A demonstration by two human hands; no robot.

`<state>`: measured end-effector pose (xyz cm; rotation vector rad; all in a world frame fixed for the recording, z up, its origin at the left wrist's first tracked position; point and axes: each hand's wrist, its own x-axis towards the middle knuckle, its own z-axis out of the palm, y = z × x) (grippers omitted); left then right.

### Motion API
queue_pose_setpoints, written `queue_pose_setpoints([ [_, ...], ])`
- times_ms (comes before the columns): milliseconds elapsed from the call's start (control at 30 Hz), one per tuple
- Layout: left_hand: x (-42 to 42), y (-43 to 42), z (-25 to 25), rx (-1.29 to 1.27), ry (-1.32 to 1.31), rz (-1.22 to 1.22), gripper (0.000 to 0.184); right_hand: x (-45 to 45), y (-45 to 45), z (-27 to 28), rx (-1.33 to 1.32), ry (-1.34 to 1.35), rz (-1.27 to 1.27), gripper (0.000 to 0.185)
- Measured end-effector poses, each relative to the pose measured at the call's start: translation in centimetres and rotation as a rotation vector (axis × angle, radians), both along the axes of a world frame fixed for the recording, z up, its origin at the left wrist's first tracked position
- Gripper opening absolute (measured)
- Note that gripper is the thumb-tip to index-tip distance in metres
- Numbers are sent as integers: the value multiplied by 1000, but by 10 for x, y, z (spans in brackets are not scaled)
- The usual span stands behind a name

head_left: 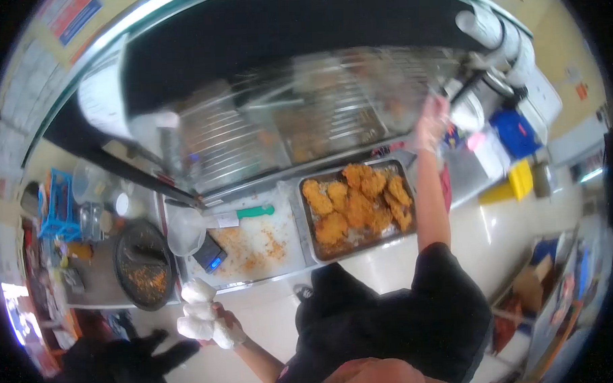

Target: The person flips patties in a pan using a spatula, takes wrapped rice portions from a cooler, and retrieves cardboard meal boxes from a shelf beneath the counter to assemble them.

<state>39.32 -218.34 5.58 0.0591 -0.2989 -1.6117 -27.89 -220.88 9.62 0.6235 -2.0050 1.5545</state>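
My left hand [228, 326] is at the lower left, its fingers wrapped round several white wrapped bundles [200, 313]. My right hand [433, 123], in a clear glove, reaches out at the upper right beside the metal-and-glass display case. Its fingers are blurred, and whether they hold anything cannot be made out. Between my arms a metal tray [311, 242] holds several pieces of fried food [358, 204]. Left of it, a crumb-covered white board [274, 226] bears a green-handled knife [254, 211], a small scale [209, 253] and a clear plastic bowl [185, 231].
A black round pan [125, 265] with crumbs and a blue basket [58, 203] stand on the left counter. Wire racks [220, 144] lie inside the case. At the right are a blue item [515, 131] and a yellow container [520, 178]. A dark-clothed person [106, 364] is at the lower left.
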Motion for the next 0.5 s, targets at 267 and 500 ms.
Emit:
queue_pose_setpoints([
  [267,-7,4,-11,-24,73,-380,96,88,-8,36,157,157,544,16],
  [500,3,7,-76,100,43,-622,62,-38,-26,148,-121,231,554,32],
])
